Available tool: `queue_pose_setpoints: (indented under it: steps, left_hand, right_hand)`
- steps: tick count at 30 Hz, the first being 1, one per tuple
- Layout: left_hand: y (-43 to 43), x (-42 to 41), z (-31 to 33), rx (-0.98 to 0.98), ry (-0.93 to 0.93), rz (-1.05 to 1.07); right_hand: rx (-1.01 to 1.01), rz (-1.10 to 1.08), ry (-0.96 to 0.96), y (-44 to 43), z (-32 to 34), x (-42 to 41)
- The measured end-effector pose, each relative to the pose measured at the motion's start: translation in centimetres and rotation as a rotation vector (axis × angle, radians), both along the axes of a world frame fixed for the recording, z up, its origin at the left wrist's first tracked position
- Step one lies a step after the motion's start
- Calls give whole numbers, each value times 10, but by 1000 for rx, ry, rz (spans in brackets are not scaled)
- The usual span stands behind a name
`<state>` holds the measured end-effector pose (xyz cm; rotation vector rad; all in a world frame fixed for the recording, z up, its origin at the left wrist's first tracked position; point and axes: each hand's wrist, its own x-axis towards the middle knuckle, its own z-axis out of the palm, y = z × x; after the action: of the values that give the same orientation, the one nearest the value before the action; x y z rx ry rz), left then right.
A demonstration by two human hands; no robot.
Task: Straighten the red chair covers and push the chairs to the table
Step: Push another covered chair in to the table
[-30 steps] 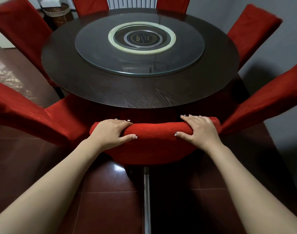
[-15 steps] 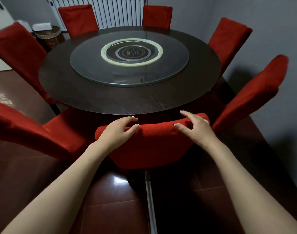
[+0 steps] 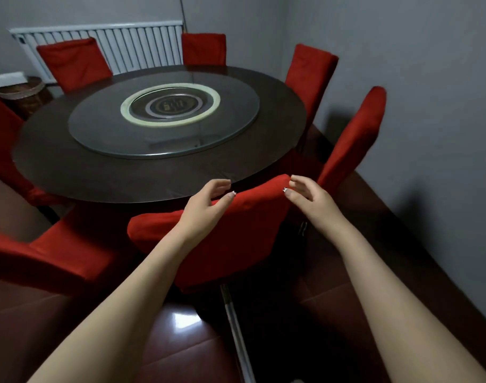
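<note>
By the round table point(image 3: 56, 167), left hand point(image 3: 206, 207) and right hand point(image 3: 309, 199) half-open, empty, beside the red chair cover point(image 3: 236, 236).

Nearest red-covered chair point(image 3: 236, 230) stands tucked close to the round dark table point(image 3: 70, 175), backrest at its rim

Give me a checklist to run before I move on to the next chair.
1. Left hand free of the near chair: ok, fingers relaxed and gripping nothing.
2. Right hand free: ok, open beside the chair's right top corner.
3. Near chair pushed in: ok, the top of its back meets the table rim.
4. Cover straight: the top edge looks smooth; lower down the arms hide it, so cannot tell.
5. Chair on the right pushed in: not ok, its back seems to stand away from the rim.
</note>
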<state>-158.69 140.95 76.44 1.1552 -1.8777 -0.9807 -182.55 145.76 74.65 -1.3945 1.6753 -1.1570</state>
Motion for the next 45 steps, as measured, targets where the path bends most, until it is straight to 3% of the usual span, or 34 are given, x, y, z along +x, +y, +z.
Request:
queue_pose_setpoints:
  steps: [8, 24, 32, 45]
  left_hand:
    - [15, -77, 3, 66, 113, -71]
    - [50, -319, 5, 134, 215, -209]
    - [69, -422, 7, 228, 293, -359]
    - [20, -573, -13, 278, 269, -477]
  right_hand:
    - [2, -89, -108, 40, 7, -64]
    - [-90, -296, -311, 91, 23, -272]
    - [-129, -506, -449, 124, 30, -345]
    - [-83, -677, -413, 93, 16, -456]
